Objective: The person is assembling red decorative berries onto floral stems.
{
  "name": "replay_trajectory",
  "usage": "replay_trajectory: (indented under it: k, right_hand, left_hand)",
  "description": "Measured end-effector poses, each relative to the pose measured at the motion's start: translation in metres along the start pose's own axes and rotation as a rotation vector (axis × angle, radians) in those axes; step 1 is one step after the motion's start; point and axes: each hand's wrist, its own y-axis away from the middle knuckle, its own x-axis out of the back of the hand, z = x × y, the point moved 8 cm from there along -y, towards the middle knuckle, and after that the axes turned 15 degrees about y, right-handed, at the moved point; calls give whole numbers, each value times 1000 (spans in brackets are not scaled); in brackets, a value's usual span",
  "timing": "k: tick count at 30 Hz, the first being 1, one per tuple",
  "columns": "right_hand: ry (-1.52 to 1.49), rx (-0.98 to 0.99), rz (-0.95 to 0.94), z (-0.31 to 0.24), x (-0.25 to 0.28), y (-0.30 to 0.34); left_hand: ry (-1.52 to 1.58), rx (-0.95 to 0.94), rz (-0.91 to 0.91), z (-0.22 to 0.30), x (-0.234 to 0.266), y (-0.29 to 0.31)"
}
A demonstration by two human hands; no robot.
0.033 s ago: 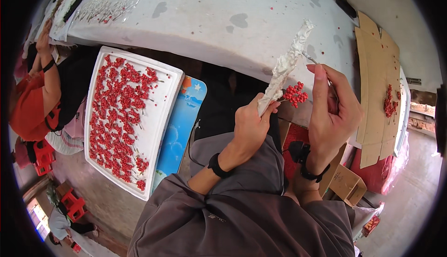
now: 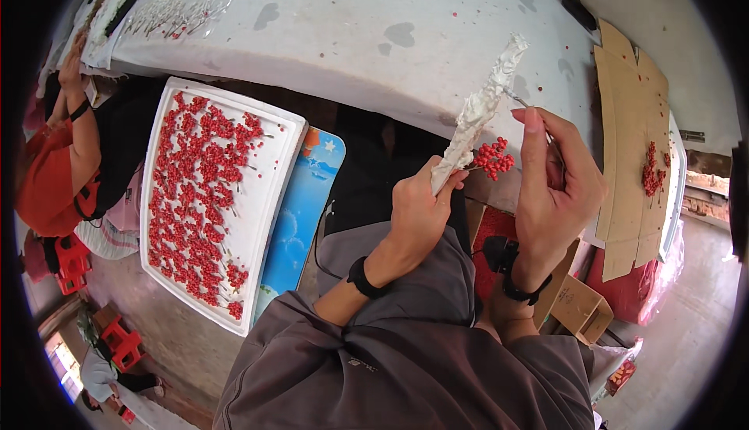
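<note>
Faced a pale-covered table [image 2: 312,36]. Clasped a white-coated strip [image 2: 477,114] and, seemingly, a red berry cluster [image 2: 494,159] in the closed left hand [image 2: 421,208]; pinched a metal tool [image 2: 518,100] in the right hand [image 2: 558,176], at the strip's edge. Apparently worked the strip's surface, needing light, steady contact next. Barely differed from the earlier frame. Had a white berry tray [image 2: 271,149] at left.

The held berry sprig [image 2: 495,159] sits between a tray [image 2: 273,138] leftward and cardboard [image 2: 624,110] rightward, the table [image 2: 312,24] beyond.
</note>
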Motion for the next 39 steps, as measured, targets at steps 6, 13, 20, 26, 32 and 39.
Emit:
replay_trajectory:
  k: [6,13,20,26,32,39]
  right_hand:
    - [-46,-9,26,7,-9,0]
    - [-42,-11,74,6,-12,-7]
    - [-67,-9,124,2,-8,-11]
    - [-24,-50,48,7,-15,-14]
    - [-50,-60,-59,12,-22,-6]
    - [-37,-58,152,17,-5,-10]
  left_hand:
    - [-1,-6,17,1,3,-1]
    - [-27,-12,16,-5,6,2]
    - [-63,61,-29,-8,7,1]
    - [-77,65,-32,-8,7,0]
    - [-51,6,13,-7,9,1]
    - [-43,89,-15,-8,5,3]
